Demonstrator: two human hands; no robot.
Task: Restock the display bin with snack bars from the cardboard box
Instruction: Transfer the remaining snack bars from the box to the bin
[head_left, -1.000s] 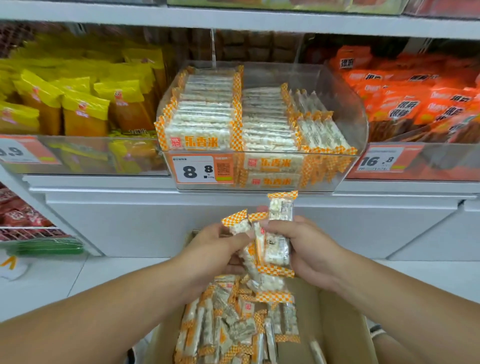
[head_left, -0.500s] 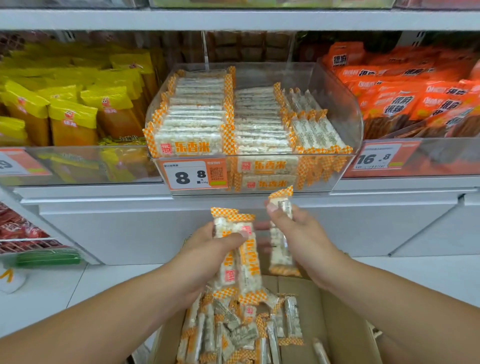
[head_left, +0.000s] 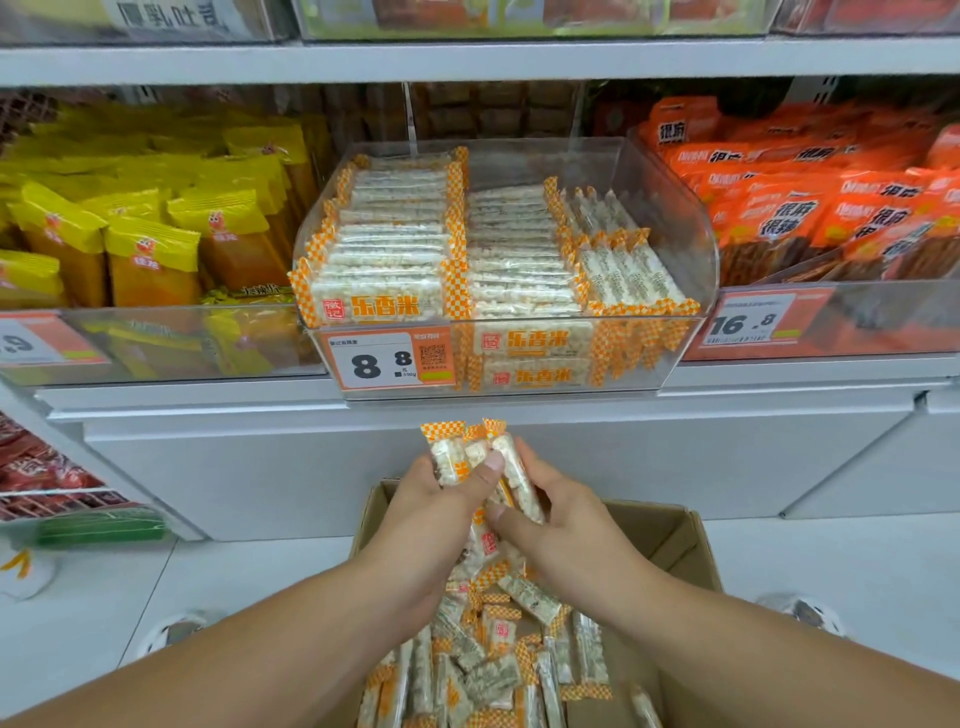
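Half a second ago each hand held its own share of bars with a gap between them; now the left hand (head_left: 434, 512) and right hand (head_left: 563, 525) have closed in together over the cardboard box (head_left: 670, 535), pressing the snack bars (head_left: 470, 462) into one upright bundle. That reads as squaring up the handful before lifting it, so the loading step looks near but not begun. Both hands are clamped on the bundle: the left thumb lies across its front, the right fingers curl round its right side. The checkered orange ends stick up above the fingers, and the bundle sits just below the display bin (head_left: 696, 244), whose right-hand rows are lower than the left. More loose bars (head_left: 493, 670) lie in the box underneath.
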